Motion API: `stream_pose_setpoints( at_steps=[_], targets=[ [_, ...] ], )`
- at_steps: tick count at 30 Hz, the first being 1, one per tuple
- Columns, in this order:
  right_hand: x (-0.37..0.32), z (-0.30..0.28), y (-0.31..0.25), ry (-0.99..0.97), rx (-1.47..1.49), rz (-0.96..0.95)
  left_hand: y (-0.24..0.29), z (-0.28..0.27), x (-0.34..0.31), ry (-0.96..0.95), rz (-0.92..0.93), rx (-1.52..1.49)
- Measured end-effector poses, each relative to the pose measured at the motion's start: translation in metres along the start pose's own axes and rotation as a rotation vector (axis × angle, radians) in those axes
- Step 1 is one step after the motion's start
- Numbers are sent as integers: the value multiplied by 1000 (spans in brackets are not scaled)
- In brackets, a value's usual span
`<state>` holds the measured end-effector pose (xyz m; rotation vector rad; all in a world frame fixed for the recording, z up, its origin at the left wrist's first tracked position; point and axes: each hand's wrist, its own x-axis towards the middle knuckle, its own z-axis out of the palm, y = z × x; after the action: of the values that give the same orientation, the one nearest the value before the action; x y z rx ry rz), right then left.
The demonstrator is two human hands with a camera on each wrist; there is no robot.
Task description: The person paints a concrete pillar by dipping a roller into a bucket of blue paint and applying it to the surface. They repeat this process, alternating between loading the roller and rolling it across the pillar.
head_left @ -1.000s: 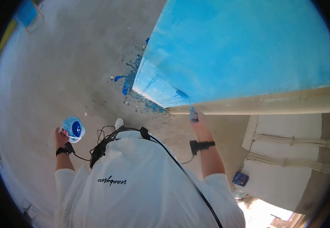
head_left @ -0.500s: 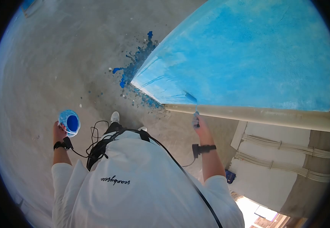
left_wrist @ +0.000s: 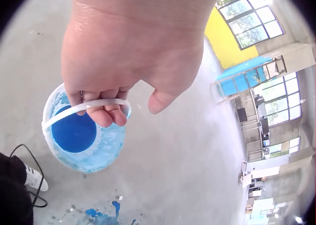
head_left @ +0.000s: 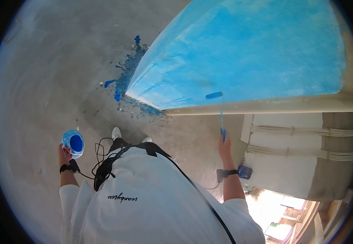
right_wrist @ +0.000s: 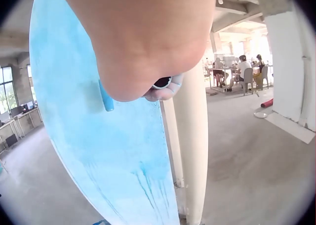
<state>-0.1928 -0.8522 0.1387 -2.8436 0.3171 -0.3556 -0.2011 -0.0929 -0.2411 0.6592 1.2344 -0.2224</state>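
My left hand (head_left: 65, 153) hangs at the left with its fingers curled under the white handle (left_wrist: 84, 106) of a bucket (left_wrist: 113, 146), which holds deep blue paint (left_wrist: 74, 131). In the head view the bucket (head_left: 74, 144) stays upright enough to show its paint. My right hand (head_left: 225, 147) grips the handle of a paint roller, whose blue sleeve (head_left: 214, 95) lies against the light blue wall (head_left: 258, 57), near its lower edge. The right wrist view shows the roller sleeve (right_wrist: 105, 95) on the wall beyond my right hand (right_wrist: 143, 52).
A beige pipe (head_left: 266, 106) runs along the wall's edge. Blue paint splatter (head_left: 125, 77) covers the floor by the corner. Dark cables (head_left: 99, 156) hang at my waist. People sit at tables in the background (right_wrist: 243, 67), and a blue box (head_left: 245, 172) lies at the right.
The roller and my right hand have shifted to the right along the wall, and the roller sleeve now lies more level. My left hand still holds the bucket. The head view has moved.
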Motion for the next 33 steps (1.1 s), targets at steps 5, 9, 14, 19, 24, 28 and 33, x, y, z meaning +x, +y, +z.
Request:
stream_pose_setpoints(
  at_steps=[5, 9, 14, 19, 24, 28, 33],
  targets=[
    [32, -13, -29, -59, -299, 111, -5, 2, -12, -88, 43, -25],
    [91, 35, -70, -109, -261, -168, -8, 13, -33, -67, 57, -44],
    [148, 66, -143, -205, -297, -252, -16, 3, -39, -86, 81, -14],
    [139, 66, -69, -151, -339, -221, -25, -8, -57, 39, 59, 18],
    [82, 47, 54, -50, -315, 8, -27, -27, -72, 77, 92, 37],
    [69, 37, 85, -148, -242, 211, -20, -20, -94, 198, 186, -93],
    [78, 80, 90, -83, 99, 188, 5, -17, -157, 234, 230, -52]
  ],
)
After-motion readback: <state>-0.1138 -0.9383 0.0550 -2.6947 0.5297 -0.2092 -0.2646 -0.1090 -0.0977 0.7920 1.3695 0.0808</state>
